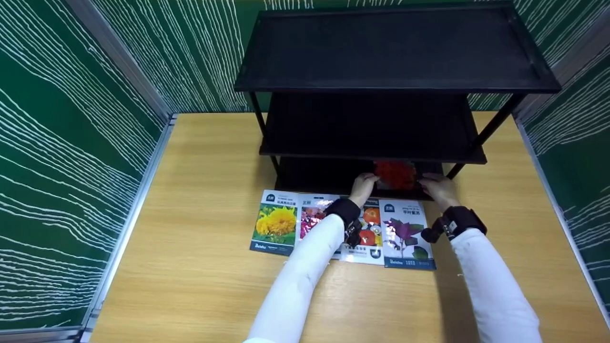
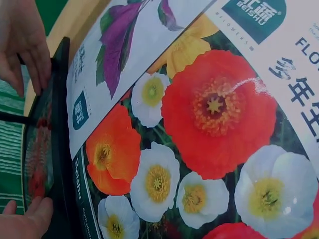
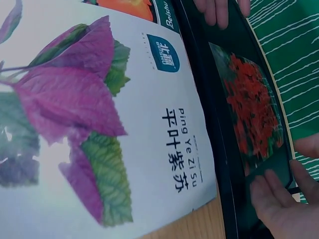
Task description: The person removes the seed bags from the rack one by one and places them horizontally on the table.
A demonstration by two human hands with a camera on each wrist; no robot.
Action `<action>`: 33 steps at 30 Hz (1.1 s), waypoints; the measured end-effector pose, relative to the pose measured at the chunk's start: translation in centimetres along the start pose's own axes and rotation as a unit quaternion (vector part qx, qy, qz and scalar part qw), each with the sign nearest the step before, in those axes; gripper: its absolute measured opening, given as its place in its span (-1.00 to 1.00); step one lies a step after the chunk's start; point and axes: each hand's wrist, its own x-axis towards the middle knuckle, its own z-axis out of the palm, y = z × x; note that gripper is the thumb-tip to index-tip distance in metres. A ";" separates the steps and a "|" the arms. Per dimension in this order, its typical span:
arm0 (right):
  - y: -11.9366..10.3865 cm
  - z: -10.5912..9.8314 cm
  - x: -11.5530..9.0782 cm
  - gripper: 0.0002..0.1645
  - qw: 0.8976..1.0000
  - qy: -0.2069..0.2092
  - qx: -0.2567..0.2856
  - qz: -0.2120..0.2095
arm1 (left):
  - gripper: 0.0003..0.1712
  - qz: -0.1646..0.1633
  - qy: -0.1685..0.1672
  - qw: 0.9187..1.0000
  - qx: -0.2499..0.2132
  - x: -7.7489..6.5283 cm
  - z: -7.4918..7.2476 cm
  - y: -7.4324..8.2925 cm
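A seed packet with red flowers [image 1: 395, 175] lies on the bottom shelf of a black rack, partly in the shadow of the shelf above. My left hand [image 1: 364, 186] is at its left edge, fingers fairly straight. At the opposite edge is my right hand [image 1: 438, 188]; the right wrist view shows its fingers [image 3: 271, 191] extended beside the red-flower packet [image 3: 251, 107], the thumb held apart. In front of the rack stretches a row of seed packets: yellow flower [image 1: 276, 221], pink flowers [image 1: 312, 219], poppies [image 1: 371, 233] printed upside down, and purple leaves [image 1: 405, 233].
The black three-tier rack [image 1: 395, 52] stands at the back of the wooden table [image 1: 200, 228], its middle shelf [image 1: 371, 126] just above my hands. Green walls with white lines [image 1: 62, 143] enclose the table at left, back and right.
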 end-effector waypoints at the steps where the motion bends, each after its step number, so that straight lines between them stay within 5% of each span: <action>1: -0.1 0.1 0.0 -0.40 1.000 0.001 -0.015 0.006 | -0.73 -0.007 -0.003 1.000 -0.011 -0.1 0.0 0.1; 5: -1.6 0.6 -0.4 -0.33 0.995 -0.006 -0.096 0.025 | -0.53 -0.053 -0.028 0.996 -0.071 -1.9 -1.0 2.7; 9: -2.0 0.7 -0.4 -0.33 0.996 -0.016 -0.076 0.037 | -0.52 -0.097 -0.040 0.986 -0.133 -7.2 -3.9 10.2; 12: -1.8 0.8 -0.3 -0.34 0.998 -0.018 -0.045 0.039 | -0.61 -0.097 -0.038 0.981 -0.165 -10.3 -5.6 14.8; 15: -1.8 0.8 -0.4 -0.35 0.999 -0.024 -0.009 0.037 | -0.60 -0.103 -0.042 0.977 -0.182 -11.9 -6.3 17.2; 19: -1.9 0.8 -0.6 -0.36 0.998 -0.038 0.026 0.034 | -0.58 -0.098 -0.046 0.975 -0.193 -12.3 -6.3 17.7; 24: -2.0 0.9 -0.6 -0.34 0.996 -0.056 0.056 0.036 | -0.60 -0.112 -0.024 0.977 -0.183 -10.2 -4.7 15.1; 28: -1.6 0.9 -0.2 -0.32 0.995 -0.051 0.072 0.037 | -0.69 -0.133 -0.024 0.967 -0.215 -9.4 -4.3 14.1; 33: 0.6 0.3 1.9 -0.29 0.991 -0.017 0.115 0.074 | -0.59 -0.149 -0.014 0.961 -0.234 -9.9 -4.6 14.6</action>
